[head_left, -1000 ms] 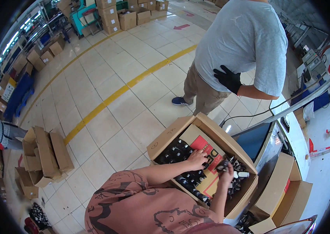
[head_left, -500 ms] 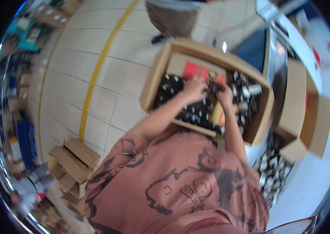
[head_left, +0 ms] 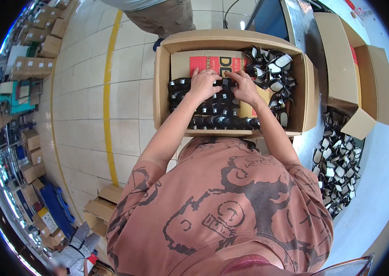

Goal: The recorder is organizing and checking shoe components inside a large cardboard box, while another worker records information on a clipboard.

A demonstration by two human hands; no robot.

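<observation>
Inside an open cardboard box (head_left: 311,87) in front of me, small glossy black parts (head_left: 210,109) with pale patches lie in close rows on flat cardboard; their exact kind I cannot make out. My left hand (head_left: 205,85) is closed at the right end of the farthest row, fingers and thumb on either side of a black part. Just to its right, my right hand (head_left: 247,89) pinches a black part (head_left: 226,85) between index finger and thumb. A loose heap of similar parts (head_left: 275,69) with whitish faces fills the box's right side.
To the right, more black-and-white parts (head_left: 339,165) are heaped on a pale work table (head_left: 374,184). Another open carton (head_left: 341,60) stands there. Beyond the box is a person in khaki trousers (head_left: 169,20). Empty-looking cartons (head_left: 100,211) sit on the floor at left.
My view has shifted, so the box appears squarer and farther left. My hands have come closer together over the far row, and the picture is sharper.
</observation>
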